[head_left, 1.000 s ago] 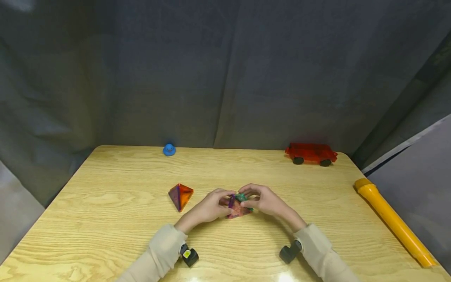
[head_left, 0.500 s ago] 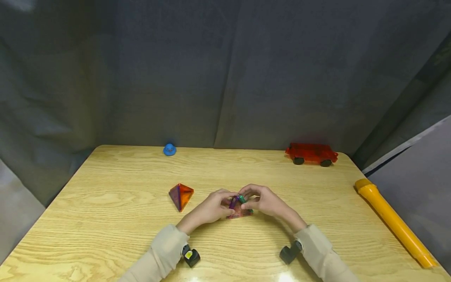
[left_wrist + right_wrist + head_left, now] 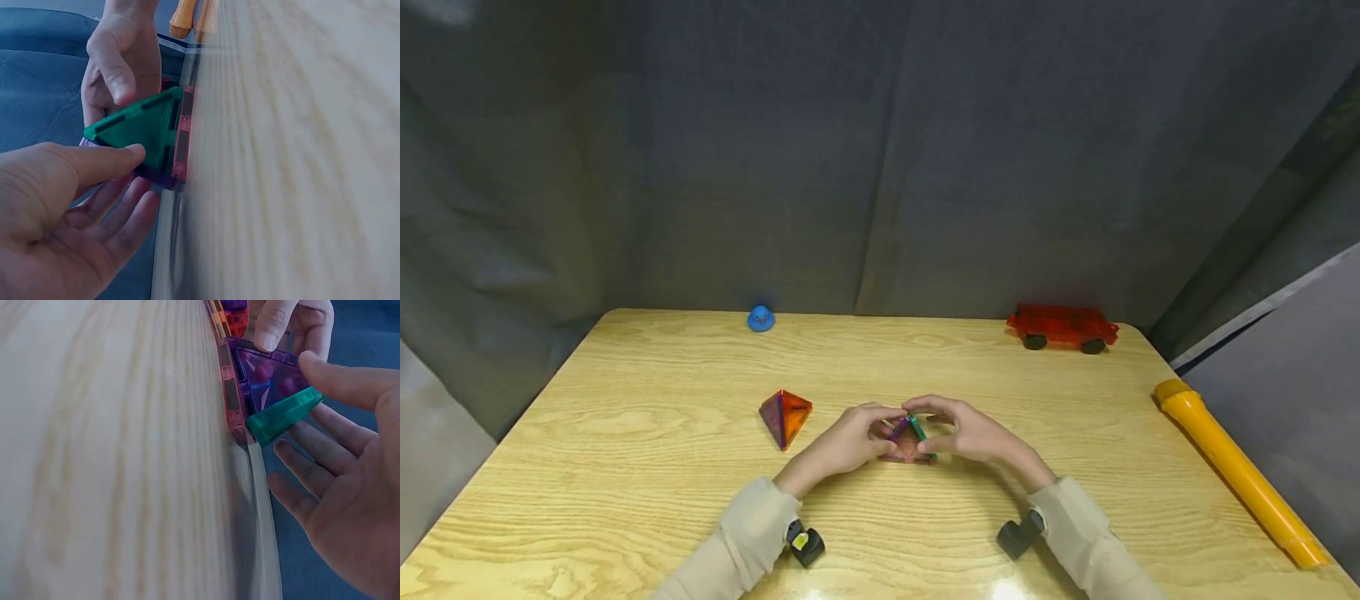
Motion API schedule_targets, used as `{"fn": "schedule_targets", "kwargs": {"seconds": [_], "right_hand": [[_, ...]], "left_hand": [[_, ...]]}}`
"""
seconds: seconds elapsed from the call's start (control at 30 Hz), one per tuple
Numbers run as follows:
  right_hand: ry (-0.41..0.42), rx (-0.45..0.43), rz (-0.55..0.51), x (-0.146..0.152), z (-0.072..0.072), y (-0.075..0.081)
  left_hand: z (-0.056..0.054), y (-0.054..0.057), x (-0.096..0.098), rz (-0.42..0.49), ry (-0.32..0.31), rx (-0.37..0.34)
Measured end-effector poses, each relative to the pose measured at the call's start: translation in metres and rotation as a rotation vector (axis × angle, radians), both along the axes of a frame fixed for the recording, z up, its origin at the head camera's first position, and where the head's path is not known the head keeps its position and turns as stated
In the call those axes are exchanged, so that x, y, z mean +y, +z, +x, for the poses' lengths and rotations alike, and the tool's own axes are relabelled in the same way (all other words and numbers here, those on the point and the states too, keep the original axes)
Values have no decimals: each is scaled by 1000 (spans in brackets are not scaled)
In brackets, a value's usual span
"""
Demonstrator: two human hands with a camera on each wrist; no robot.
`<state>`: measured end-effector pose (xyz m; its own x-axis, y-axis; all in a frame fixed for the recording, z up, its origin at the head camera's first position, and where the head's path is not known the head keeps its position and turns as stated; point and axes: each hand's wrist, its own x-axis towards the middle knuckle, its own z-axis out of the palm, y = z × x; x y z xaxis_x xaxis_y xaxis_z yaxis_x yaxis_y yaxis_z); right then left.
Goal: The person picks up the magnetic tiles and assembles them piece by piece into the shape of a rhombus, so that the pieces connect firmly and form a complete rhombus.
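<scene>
A translucent pink-red magnetic tile [image 3: 907,450] lies flat on the table, with a purple triangle tile [image 3: 269,378] and a green triangle tile [image 3: 140,128] standing on it and leaning together at the top. My left hand [image 3: 852,439] pinches the purple tile from the left, thumb at its near edge and fingers behind. Around the green tile's right side curves my right hand [image 3: 964,431], its index fingertip at the peak. In the right wrist view its other fingers extend loosely beyond the green edge; in the left wrist view its thumb stands apart from the green face.
A purple and orange tile pyramid [image 3: 786,419] sits left of my left hand. At the table's back edge are a blue rubber duck [image 3: 761,318] and a red toy car base [image 3: 1062,327] with black wheels. A yellow-orange tube [image 3: 1240,475] lies along the right edge.
The green tile has swung up against the purple one, so the two now form a peak. My right hand's fingers have spread from around the green tile; the base tile has turned slightly.
</scene>
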<state>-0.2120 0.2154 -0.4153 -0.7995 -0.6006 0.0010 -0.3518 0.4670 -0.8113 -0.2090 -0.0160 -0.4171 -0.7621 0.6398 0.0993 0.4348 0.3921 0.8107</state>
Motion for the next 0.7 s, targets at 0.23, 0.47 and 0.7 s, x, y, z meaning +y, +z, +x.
{"fn": "schedule_targets", "kwargs": {"seconds": [0.23,0.47,0.7], "right_hand": [[7,-6,-4,-1,1,1],[-17,31,19,-1,0,0],[-43,98,78,2,0,1]], "left_hand": [[0,0,1,16,-13,-2],[0,-1,-1,14,-17,8],[0,-2,-2,23,-30,-5]]}}
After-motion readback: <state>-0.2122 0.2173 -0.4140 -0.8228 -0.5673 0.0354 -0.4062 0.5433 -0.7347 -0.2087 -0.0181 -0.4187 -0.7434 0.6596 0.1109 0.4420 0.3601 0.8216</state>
